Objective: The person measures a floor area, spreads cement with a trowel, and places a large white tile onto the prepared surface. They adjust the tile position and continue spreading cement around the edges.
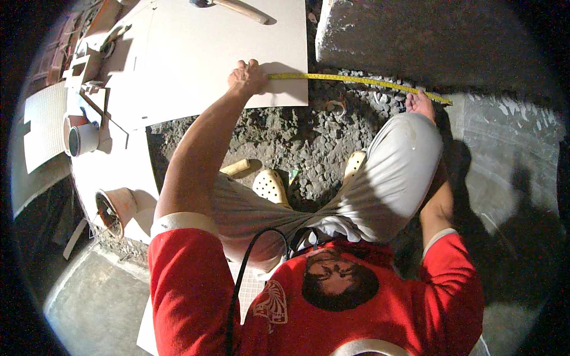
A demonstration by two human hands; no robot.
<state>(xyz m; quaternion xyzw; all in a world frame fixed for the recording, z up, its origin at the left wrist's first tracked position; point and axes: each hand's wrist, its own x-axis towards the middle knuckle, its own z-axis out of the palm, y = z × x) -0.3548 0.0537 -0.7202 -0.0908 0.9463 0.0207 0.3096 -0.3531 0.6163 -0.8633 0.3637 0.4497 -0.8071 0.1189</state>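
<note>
A yellow tape measure's blade (pixel 350 79) stretches from left to right, across the edge of a large pale tile (pixel 196 65) and over grey gravel and mortar. My left hand (pixel 246 78) is closed at the blade's left end, resting on the tile; whatever case it grips is hidden under the fingers. Beside my right knee, my right hand (pixel 421 105) has its fingers bent against the blade close to its right end. The blade's tip reaches a little past these fingers, to the edge of a grey slab (pixel 504 136).
A wooden-handled hammer (pixel 240 9) lies on the tile. Left are a white bucket (pixel 88 139), a tipped pinkish bucket (pixel 120 204) and scattered tools. A short wooden handle (pixel 236 167) rests by my left clog (pixel 270 187). A dark raised block (pixel 415 41) stands beyond the gravel.
</note>
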